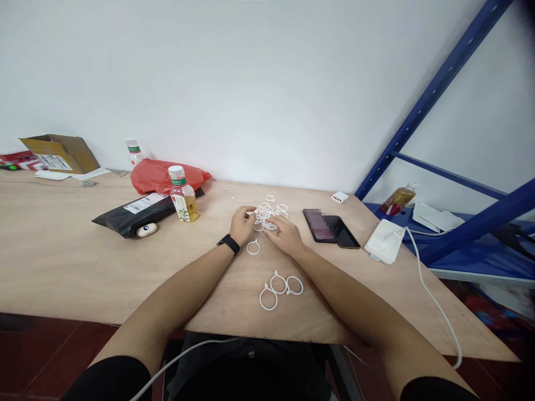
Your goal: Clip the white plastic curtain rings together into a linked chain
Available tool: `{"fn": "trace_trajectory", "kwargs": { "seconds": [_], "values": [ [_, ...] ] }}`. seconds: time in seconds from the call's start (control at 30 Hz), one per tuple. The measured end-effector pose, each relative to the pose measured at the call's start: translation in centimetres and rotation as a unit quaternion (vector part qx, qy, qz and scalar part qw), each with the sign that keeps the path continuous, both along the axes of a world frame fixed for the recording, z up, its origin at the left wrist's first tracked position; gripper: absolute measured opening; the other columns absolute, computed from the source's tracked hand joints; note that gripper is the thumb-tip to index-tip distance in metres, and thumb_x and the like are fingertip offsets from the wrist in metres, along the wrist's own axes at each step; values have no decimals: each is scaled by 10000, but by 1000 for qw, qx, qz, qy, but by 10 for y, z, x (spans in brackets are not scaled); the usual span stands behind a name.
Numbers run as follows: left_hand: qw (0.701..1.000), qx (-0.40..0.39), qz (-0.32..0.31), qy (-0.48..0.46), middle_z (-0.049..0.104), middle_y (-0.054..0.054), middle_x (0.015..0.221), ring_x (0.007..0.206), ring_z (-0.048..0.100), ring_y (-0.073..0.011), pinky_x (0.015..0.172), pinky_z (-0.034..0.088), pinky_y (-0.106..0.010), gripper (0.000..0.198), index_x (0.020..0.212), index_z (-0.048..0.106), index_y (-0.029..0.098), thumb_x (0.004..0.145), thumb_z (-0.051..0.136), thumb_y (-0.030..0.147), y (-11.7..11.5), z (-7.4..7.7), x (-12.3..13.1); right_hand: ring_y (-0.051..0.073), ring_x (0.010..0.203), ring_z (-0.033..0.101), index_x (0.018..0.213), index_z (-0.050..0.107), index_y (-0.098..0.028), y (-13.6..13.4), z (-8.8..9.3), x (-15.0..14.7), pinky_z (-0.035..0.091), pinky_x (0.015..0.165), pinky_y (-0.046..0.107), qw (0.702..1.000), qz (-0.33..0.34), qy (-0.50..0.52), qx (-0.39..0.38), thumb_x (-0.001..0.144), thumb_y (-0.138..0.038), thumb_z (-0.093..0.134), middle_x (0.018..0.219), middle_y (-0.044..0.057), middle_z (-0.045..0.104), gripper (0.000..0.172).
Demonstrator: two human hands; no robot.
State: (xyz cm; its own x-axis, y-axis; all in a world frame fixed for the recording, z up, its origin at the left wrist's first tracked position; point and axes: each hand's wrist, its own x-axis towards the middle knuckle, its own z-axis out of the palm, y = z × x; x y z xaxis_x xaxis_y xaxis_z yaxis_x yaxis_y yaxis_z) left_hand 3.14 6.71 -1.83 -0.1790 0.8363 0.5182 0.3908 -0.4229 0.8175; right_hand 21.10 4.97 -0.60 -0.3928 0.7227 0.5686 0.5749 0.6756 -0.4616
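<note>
A heap of white plastic curtain rings (264,210), each with a small tab, lies on the wooden table. My left hand (243,225), with a black watch on its wrist, is curled at the heap's left side, fingertips closed on rings. From the right, my right hand (286,235) has its thumb and fingers closed around rings at the near side. The tangled rings hide exactly which ones each hand grips. One loose ring (253,248) rests just below my hands. Nearer to me, a few more rings (268,297) lie close together.
Left stand a drink bottle (184,200), a red plastic bag (152,175), a black parcel (134,214), a small white case (146,229) and a cardboard box (62,153). To the right are two phones (320,225), a white power bank (383,242) with its cable, and a blue metal frame (434,83).
</note>
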Motion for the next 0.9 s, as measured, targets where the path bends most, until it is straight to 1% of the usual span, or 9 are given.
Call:
{"fn": "trace_trajectory", "kwargs": {
  "seconds": [0.1, 0.2, 0.27, 0.33, 0.4, 0.5, 0.6, 0.77, 0.9],
  "values": [
    [1000, 3, -11, 9, 671, -60, 997, 780, 609, -133, 741, 514, -273, 160, 929, 671, 160, 828, 547, 146, 0, -2, 1, 225, 992, 620, 1097, 671, -253, -6, -3, -6, 469, 866, 342, 994, 67, -84, -18, 833, -391, 674, 1074, 61, 675, 298],
    [999, 18, -24, 34, 671, -49, 963, 770, 606, -133, 730, 512, -271, 152, 914, 678, 171, 833, 549, 156, -1, -3, 2, 217, 918, 624, 997, 700, -243, -6, -7, -10, 465, 782, 317, 985, 79, -143, -49, 808, -429, 693, 1028, 65, 670, 265],
    [998, 27, -33, 56, 673, -45, 938, 755, 602, -131, 729, 506, -270, 150, 903, 681, 174, 840, 546, 160, -2, -2, 3, 205, 897, 624, 924, 702, -233, -4, -8, -8, 455, 761, 298, 984, 78, -150, -60, 812, -348, 680, 992, 56, 675, 163],
    [995, 32, -47, 79, 677, -44, 922, 755, 603, -130, 735, 500, -268, 146, 887, 684, 173, 849, 543, 172, -4, -1, 3, 191, 866, 630, 917, 689, -230, 0, -8, -5, 448, 745, 284, 987, 60, -129, -68, 802, -237, 645, 949, 39, 690, 123],
    [992, 25, -66, 100, 684, -46, 919, 757, 608, -132, 740, 497, -268, 144, 897, 692, 170, 855, 560, 210, -7, 0, 5, 183, 817, 634, 929, 676, -230, 3, -9, -2, 444, 718, 278, 993, 25, -86, -76, 789, -179, 607, 888, 22, 703, 164],
    [985, -11, -118, 127, 707, -39, 879, 722, 618, -136, 698, 495, -261, 207, 981, 704, 168, 854, 598, 292, -12, 1, 8, 167, 712, 625, 936, 665, -232, 7, -9, 2, 436, 655, 268, 996, -39, -4, -84, 807, -220, 582, 802, 4, 705, 154],
    [976, -37, -152, 154, 729, -23, 842, 705, 635, -137, 676, 493, -252, 255, 1054, 711, 190, 854, 593, 295, -15, 0, 10, 144, 601, 586, 899, 657, -227, 9, -10, 4, 419, 585, 253, 993, -69, 44, -90, 796, -282, 598, 723, -13, 684, 131],
    [972, -31, -146, 180, 743, -26, 854, 715, 645, -138, 692, 495, -251, 262, 1055, 723, 203, 849, 566, 244, -14, 0, 9, 119, 529, 537, 892, 645, -213, 12, -13, 5, 418, 549, 241, 991, -27, 75, -107, 782, -311, 599, 688, -20, 656, 155],
    [973, -6, -129, 190, 735, -47, 899, 752, 634, -148, 741, 503, -275, 270, 1090, 700, 192, 865, 562, 244, -12, -2, 9, 124, 580, 572, 901, 645, -198, 15, -13, 5, 443, 564, 238, 982, 14, 127, -136, 784, -324, 583, 748, 4, 672, 183]
  ]
}}
